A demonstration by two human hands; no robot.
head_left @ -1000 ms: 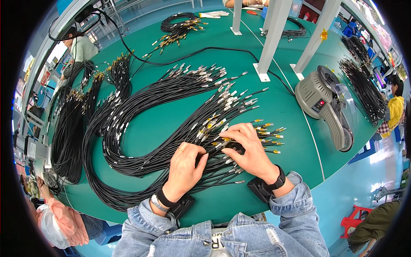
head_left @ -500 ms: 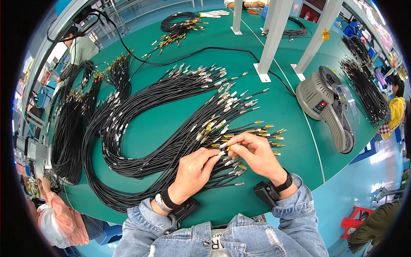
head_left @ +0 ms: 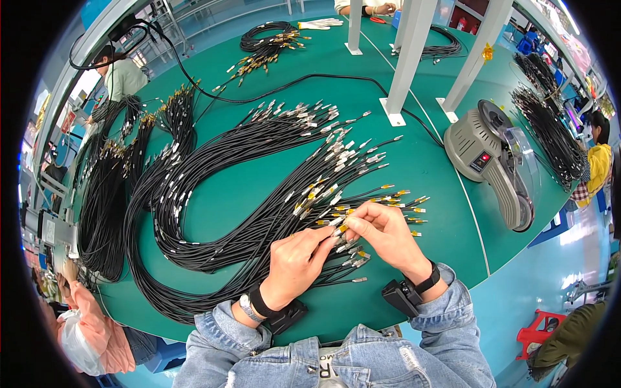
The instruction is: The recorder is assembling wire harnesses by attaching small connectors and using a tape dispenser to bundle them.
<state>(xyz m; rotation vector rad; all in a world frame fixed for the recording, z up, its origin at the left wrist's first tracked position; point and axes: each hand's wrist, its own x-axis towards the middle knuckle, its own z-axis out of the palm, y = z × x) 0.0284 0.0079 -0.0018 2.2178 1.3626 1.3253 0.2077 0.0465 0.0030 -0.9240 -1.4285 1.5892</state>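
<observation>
Green counter (head_left: 233, 213) fills most of the view, two white posts (head_left: 406, 61) standing on it at the far side. Big fan of black cables (head_left: 213, 213) is spread across the counter, loops to the left, metal-tipped ends running toward the middle; more black bundles (head_left: 107, 194) lie along the left edge, another coil (head_left: 268, 39) far back. Grey tape dispenser (head_left: 493, 161) sits at right, well apart from the hands. Left hand (head_left: 296, 265) and right hand (head_left: 387, 234) meet just in front of the person, fingertips pinched together on one cable end (head_left: 341, 227) with a yellow band, both hands closed narrow on it. That end sits in the yellow-tagged cluster at the near end of the fan, above the counter's near edge. Dark strap on each wrist.
</observation>
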